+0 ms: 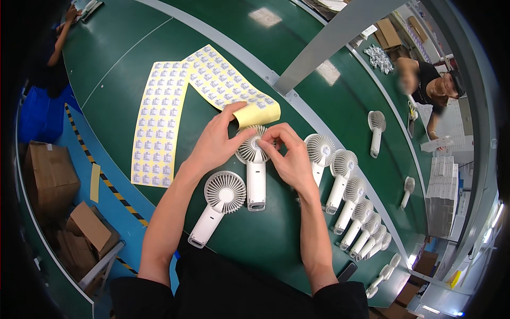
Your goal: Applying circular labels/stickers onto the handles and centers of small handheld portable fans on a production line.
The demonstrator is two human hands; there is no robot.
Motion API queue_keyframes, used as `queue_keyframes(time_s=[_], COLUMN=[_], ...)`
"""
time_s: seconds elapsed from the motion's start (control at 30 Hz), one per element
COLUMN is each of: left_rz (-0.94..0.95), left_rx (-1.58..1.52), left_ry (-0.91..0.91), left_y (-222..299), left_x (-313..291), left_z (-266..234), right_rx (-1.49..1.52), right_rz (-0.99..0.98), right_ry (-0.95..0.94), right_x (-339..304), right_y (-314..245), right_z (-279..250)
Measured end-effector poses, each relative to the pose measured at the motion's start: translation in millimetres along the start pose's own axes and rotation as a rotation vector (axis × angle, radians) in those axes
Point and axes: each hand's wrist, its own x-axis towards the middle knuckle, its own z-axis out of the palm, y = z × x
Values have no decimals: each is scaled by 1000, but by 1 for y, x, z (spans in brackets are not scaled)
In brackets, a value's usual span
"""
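A white handheld fan (pixel 256 181) lies on the green table before me, its round grille up and its handle toward me. My left hand (pixel 217 139) is spread, with its thumb on the grille and its forefinger at the curled end of a yellow sheet of labels (pixel 258 114). Over the grille's centre, my right hand (pixel 289 154) has thumb and forefinger pinched together; whatever they hold is too small to make out. Beside the left forearm lies a second handheld fan (pixel 225 192), tilted, its handle pointing down-left. Another label sheet (pixel 159 125) lies flat at the left.
Several white fans (pixel 344 164) form a row along the table's right side. A dark phone-like object (pixel 347 271) is near my right elbow. A grey metal post (pixel 319 53) rises beyond. Co-workers sit at far right and far left. Cardboard boxes (pixel 52 173) stand at left.
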Motion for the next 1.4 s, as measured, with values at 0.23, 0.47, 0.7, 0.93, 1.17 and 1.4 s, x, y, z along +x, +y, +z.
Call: queue_keyframes(time_s=[0.23, 0.47, 0.7, 0.93, 1.17, 1.4], left_rz=[3, 7, -4, 39, 21, 48], left_rx=[-1, 3, -11, 40, -65, -226], left_ry=[0, -9, -7, 21, -12, 129], left_y=[-1, 0, -4, -6, -3, -10], left_x=[1, 2, 4, 7, 3, 5], left_z=[0, -1, -2, -2, -3, 3], right_rx=[10, -9, -87, -152, -583, -157], right_rz=[-25, -52, -88, 49, 242, 550], right_ry=[17, 43, 98, 204, 158, -204], right_x=[-1, 0, -2, 0, -36, -48], right_y=[0, 1, 6, 11, -17, -32], right_z=[3, 5, 13, 23, 18, -14])
